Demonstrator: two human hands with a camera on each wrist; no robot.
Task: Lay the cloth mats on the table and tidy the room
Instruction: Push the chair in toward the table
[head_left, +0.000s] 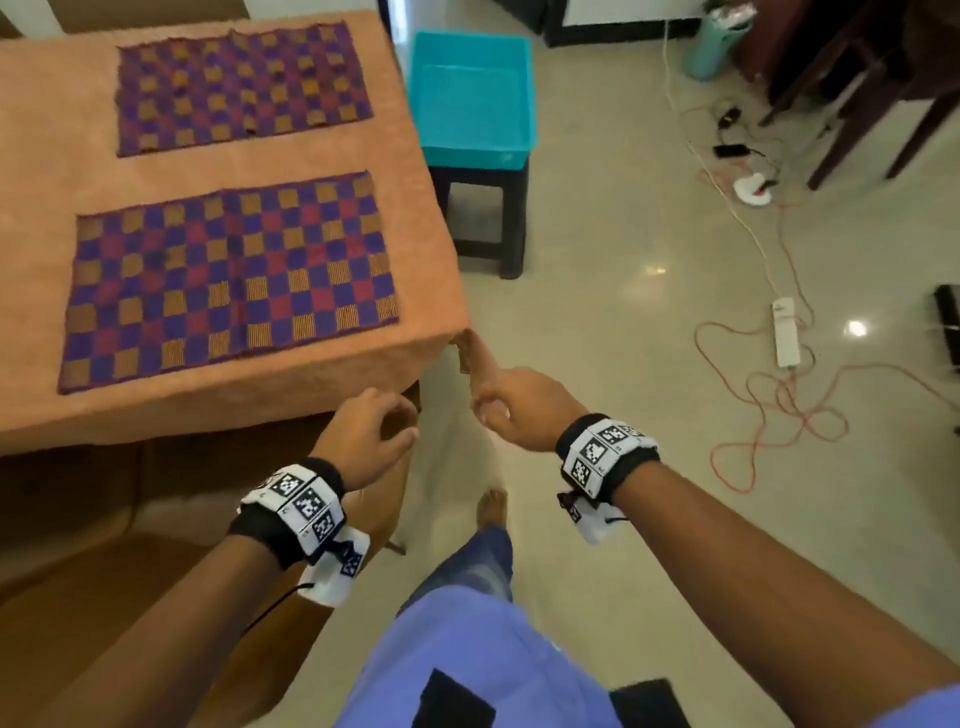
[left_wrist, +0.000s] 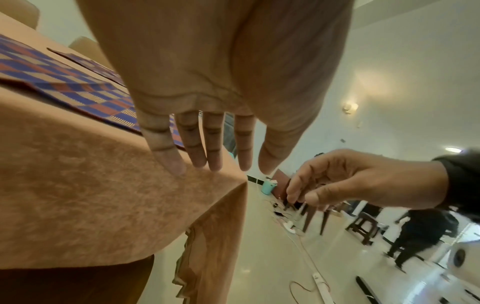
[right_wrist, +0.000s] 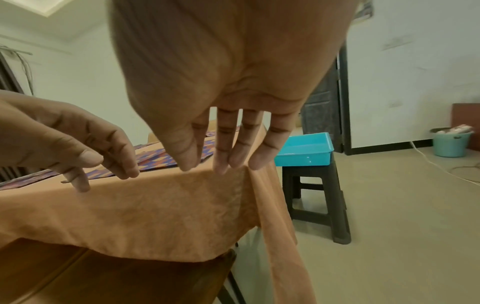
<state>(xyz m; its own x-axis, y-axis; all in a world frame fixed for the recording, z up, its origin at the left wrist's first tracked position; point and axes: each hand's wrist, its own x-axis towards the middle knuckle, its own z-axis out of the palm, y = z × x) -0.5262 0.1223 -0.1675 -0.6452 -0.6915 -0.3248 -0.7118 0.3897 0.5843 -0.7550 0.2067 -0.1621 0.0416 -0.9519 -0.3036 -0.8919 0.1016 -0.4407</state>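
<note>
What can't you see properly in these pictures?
- Table legs: head view, hidden by the tablecloth.
- Far mat's wall end: left wrist view, behind the left hand.
- Bucket contents: head view, cut by the top edge; too small in the right wrist view.
- Whether the right hand's fingers touch the cloth corner: head view blurred.
- Person in the back: left wrist view, blurred.

No readable text, labels, brand names, numbers or signs are showing anywhere in these views. The only printed markings are appearing on the wristbands (head_left: 306, 501) the person is wearing: white panels carrying square black-and-white coded patterns, which are not spelling out letters or digits. Tiny marks beside those patterns are too small to read.
</note>
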